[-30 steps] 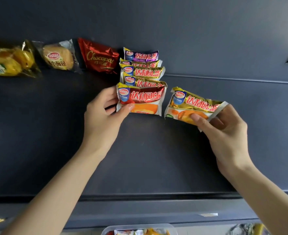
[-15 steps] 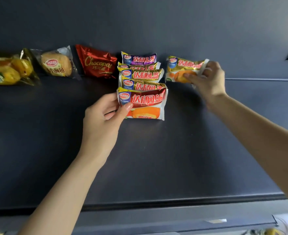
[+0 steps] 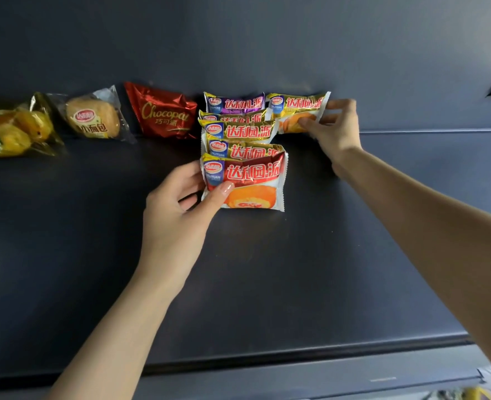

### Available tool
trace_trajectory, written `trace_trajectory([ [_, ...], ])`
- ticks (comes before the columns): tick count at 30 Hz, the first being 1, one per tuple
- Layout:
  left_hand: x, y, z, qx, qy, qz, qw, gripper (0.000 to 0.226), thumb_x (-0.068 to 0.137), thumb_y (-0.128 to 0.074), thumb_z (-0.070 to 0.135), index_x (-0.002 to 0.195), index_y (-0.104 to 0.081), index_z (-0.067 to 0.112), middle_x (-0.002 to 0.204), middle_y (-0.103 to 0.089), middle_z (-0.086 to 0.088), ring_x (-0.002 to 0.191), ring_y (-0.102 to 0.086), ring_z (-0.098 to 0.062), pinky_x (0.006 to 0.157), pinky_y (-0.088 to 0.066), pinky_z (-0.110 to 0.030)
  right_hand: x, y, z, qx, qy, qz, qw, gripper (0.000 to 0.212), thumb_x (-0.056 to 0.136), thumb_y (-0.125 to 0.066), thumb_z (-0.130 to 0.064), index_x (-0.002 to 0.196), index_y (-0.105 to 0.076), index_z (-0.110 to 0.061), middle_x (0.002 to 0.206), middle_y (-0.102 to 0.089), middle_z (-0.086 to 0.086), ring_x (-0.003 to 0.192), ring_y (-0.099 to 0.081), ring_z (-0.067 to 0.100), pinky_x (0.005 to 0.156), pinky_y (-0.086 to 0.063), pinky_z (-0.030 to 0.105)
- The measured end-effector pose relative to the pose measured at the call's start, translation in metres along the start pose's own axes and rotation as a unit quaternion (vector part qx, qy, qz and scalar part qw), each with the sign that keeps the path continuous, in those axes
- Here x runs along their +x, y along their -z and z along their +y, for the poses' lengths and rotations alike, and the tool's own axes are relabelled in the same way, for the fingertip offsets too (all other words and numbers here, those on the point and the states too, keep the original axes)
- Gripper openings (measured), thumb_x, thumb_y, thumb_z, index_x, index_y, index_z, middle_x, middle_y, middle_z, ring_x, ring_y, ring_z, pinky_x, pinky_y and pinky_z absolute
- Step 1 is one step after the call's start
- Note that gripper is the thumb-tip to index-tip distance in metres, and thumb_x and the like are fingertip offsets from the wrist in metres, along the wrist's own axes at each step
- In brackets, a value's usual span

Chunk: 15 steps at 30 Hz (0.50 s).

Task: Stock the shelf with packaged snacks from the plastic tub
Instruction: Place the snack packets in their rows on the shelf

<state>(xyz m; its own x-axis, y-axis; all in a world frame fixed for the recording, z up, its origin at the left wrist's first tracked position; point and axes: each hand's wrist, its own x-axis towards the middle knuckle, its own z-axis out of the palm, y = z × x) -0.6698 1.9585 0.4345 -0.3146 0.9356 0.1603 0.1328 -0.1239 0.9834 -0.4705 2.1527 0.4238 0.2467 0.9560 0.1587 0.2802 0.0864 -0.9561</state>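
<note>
Head view: right hand (image 3: 334, 132) pinches the gold pie packet (image 3: 294, 109) by its right end at upper centre, long axis left-right, just beside the row (image 3: 238, 130) whose red front packet (image 3: 253, 176) the left hand (image 3: 177, 215) grips

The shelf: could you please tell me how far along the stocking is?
Done: bread bags, a Chocopie pack and a row of pie packets sit on the shelf. In hand: the left hand grips the front red packet; the right hand pinches a yellow packet beside the row. Remaining: the shelf to the right is bare; the tub's stock is not visible.
</note>
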Motion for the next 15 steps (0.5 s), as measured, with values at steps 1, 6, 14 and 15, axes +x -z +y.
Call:
trace_trajectory([
  [1,0.0,0.0,0.0,0.0,-0.001,0.002,1.0,0.029,0.083,-0.071,0.018,0.108,-0.065,0.03,0.105,-0.072,0.014,0.103,-0.064,0.002,0.096,-0.051,-0.028,0.0,0.0,0.0,0.0,-0.004,0.001,1.0,0.051,0.074,-0.08,-0.021,0.105,-0.039,-0.02,0.092,-0.063,-0.003,0.096,-0.065,0.023,0.089,-0.052,0.045],
  [6,0.001,0.0,-0.002,0.007,-0.004,0.038,0.999,0.038,0.081,-0.072,0.025,0.117,-0.059,0.026,0.117,-0.066,0.01,0.111,-0.058,0.003,0.101,-0.046,-0.029,-0.01,0.005,-0.004,-0.013,-0.028,-0.002,1.0,0.064,0.074,-0.08,-0.033,0.122,-0.04,-0.016,0.112,-0.059,0.003,0.103,-0.061,0.02,0.094,-0.049,0.036],
  [14,0.0,0.002,-0.001,0.061,-0.003,0.126,0.99,0.058,0.088,-0.066,0.038,0.136,-0.042,0.017,0.133,-0.051,0.001,0.121,-0.048,-0.005,0.099,-0.041,-0.02,-0.105,0.042,-0.019,-0.157,0.052,-0.053,0.985,0.049,0.087,-0.067,-0.031,0.127,-0.044,-0.014,0.126,-0.048,0.006,0.102,-0.05,0.012,0.083,-0.039,0.015],
  [15,-0.003,0.002,0.0,0.083,-0.01,0.127,0.988,0.06,0.088,-0.065,0.04,0.137,-0.041,0.016,0.135,-0.05,0.001,0.122,-0.047,-0.005,0.102,-0.041,-0.024,-0.118,0.046,-0.022,-0.198,0.079,-0.068,0.975,0.05,0.088,-0.066,-0.032,0.129,-0.045,-0.014,0.128,-0.047,0.005,0.107,-0.05,0.014,0.089,-0.039,0.017],
])
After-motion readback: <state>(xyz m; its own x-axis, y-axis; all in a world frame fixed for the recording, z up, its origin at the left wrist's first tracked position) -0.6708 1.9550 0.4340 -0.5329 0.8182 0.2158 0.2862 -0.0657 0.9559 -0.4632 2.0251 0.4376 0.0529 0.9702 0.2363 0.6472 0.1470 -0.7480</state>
